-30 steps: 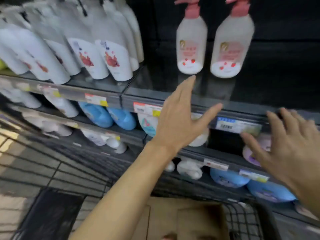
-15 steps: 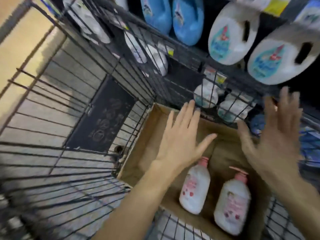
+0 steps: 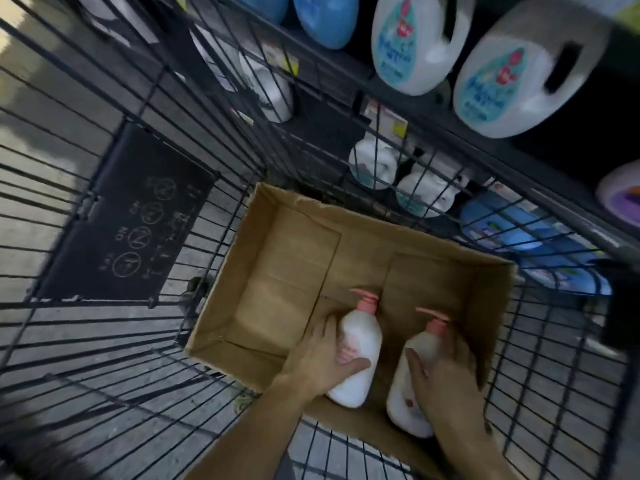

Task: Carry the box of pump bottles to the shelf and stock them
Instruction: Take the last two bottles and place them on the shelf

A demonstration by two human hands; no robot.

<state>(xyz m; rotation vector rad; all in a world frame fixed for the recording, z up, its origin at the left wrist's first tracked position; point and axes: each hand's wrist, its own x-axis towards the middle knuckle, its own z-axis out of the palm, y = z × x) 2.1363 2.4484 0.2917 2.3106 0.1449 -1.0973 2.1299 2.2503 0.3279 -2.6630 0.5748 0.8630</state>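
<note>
Down in the wire cart [image 3: 104, 188], a black sign [image 3: 128, 216] hangs on its left wall. Next, the open box [image 3: 287, 258] sits against the cart's right side. At the box's near edge, the left hand [image 3: 325, 358] has its fingers wrapped around one bottle [image 3: 360, 344]; the right hand [image 3: 446, 379] grips the second bottle [image 3: 407, 389]. Jugs [image 3: 415, 43] stand on the shelf [image 3: 433, 109] beyond.

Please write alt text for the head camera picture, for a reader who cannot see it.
Two bare hands reach into a cardboard box in a wire cart; the left hand and right hand each grip a white pump bottle. Shelves of bottles stand behind.
</note>
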